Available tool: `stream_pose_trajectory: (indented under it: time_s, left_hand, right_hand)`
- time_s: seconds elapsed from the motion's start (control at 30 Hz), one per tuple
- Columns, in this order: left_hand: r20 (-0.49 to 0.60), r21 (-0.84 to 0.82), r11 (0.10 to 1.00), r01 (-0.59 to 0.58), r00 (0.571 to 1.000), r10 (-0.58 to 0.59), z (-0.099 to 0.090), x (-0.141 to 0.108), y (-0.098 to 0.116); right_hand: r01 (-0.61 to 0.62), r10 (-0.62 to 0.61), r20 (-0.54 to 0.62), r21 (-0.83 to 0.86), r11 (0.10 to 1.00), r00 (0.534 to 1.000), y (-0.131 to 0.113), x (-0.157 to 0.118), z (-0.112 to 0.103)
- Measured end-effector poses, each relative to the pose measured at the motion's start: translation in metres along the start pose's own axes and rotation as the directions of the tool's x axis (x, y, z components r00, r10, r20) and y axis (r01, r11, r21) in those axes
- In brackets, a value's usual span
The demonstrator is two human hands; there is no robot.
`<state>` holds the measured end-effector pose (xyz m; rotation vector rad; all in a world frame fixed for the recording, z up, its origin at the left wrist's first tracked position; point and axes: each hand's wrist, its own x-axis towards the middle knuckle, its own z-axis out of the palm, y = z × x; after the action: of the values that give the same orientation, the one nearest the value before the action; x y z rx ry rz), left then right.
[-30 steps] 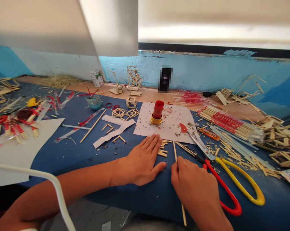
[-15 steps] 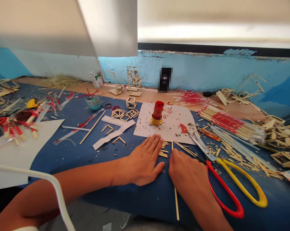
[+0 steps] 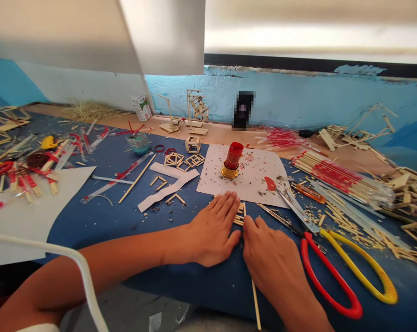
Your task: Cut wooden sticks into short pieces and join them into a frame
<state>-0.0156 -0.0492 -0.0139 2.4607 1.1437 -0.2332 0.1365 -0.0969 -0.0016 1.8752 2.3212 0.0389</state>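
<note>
My left hand [image 3: 215, 230] lies flat, palm down, over a row of short wooden sticks [image 3: 238, 220], whose right ends stick out past its fingers. Closed around a long thin stick [image 3: 256, 302], my right hand [image 3: 271, 258] is just right of the row. The stick's upper end shows by the ends of the short sticks, and its lower end points toward the table's near edge. Beyond my hands, a red candle [image 3: 234, 155] in a gold base stands on a white paper sheet [image 3: 211, 173] strewn with crumbs.
Scissors [image 3: 310, 223] with red and yellow handles lie right of my right hand, beside an orange cutter [image 3: 308, 192]. Packed sticks [image 3: 340, 177] are farther right. Small stick frames [image 3: 174, 159] and a glass jar [image 3: 139, 144] stand back left. A white cable [image 3: 73, 254] crosses the lower left.
The long stick's upper end has moved left, up to the ends of the short sticks. The view has shifted slightly; my left hand stays flat.
</note>
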Motion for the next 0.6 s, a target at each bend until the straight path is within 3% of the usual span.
stream_pose_trajectory:
  time_s: [0.17, 0.3, 0.5, 0.6]
  left_hand:
    - [-0.074, -0.025, 0.998, -0.061, 0.995, 0.059, -0.011, -0.002, -0.005]
    - [-0.180, 0.044, 0.997, -0.069, 0.981, 0.076, -0.026, -0.021, -0.018]
    - [-0.122, 0.064, 0.995, 0.075, 0.990, -0.067, -0.004, -0.067, -0.032]
    - [-0.161, 0.106, 0.988, 0.114, 0.982, -0.096, 0.002, -0.086, -0.036]
  right_hand:
    - [-0.020, 0.020, 0.004, 0.000, 1.000, 1.000, 0.000, 0.001, 0.001]
    - [-0.035, 0.035, 0.003, -0.003, 0.999, 0.999, -0.001, 0.001, 0.002]
    - [-0.035, 0.035, 0.007, 0.010, 0.999, 0.999, 0.000, 0.003, 0.004]
    - [0.003, -0.003, 0.003, -0.013, 1.000, 1.000, 0.001, 0.001, 0.005]
